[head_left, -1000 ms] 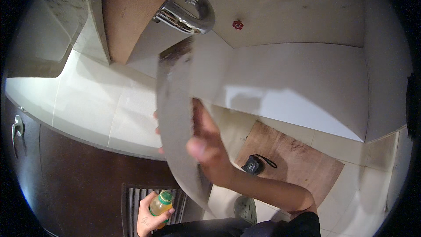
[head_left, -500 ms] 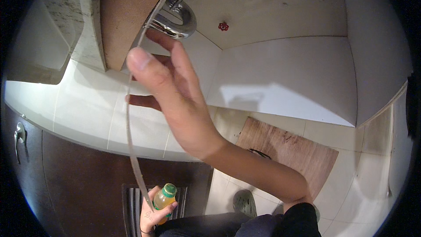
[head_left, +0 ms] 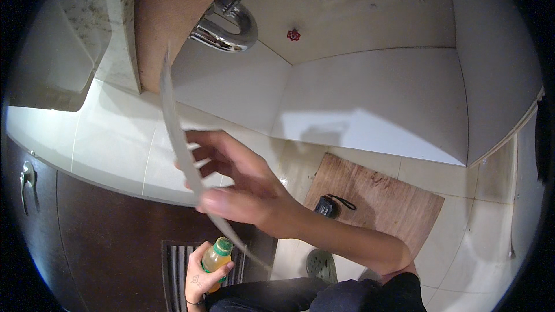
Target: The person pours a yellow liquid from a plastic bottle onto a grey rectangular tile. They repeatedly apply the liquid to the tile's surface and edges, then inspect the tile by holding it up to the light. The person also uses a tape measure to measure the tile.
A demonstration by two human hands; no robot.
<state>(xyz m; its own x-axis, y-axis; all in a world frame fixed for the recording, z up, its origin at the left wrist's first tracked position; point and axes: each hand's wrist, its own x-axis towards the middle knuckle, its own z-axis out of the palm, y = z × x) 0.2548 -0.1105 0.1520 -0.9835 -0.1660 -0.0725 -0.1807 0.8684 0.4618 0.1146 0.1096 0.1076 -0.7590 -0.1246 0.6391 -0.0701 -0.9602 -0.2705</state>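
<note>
My right hand (head_left: pixel 243 190) pinches a thin, pale, flexible strip (head_left: pixel 178 133) between thumb and fingers near its middle. The strip bows, with one end beside the brown wooden panel (head_left: pixel 173 11) at the top and the other hanging toward my legs. Low in view, my left hand (head_left: pixel 198 277) wraps around a small clear bottle (head_left: pixel 215 259) with a green cap and yellowish liquid, held roughly upright. The panel's curved right edge runs in front of a chrome drain pipe (head_left: pixel 231 37).
A wooden board (head_left: pixel 387 202) lies on the tiled floor with a black tape measure (head_left: pixel 326 205) at its left edge. A red valve knob (head_left: pixel 293 34) sits on the wall. At left are a stone countertop (head_left: pixel 118 40) and a dark brown door (head_left: pixel 110 237) with a metal handle (head_left: pixel 26 179).
My right hand has come down from the panel's edge toward me, drawing the strip away from it. The strip's lower end has swung right, past the bottle. The left hand has barely moved.
</note>
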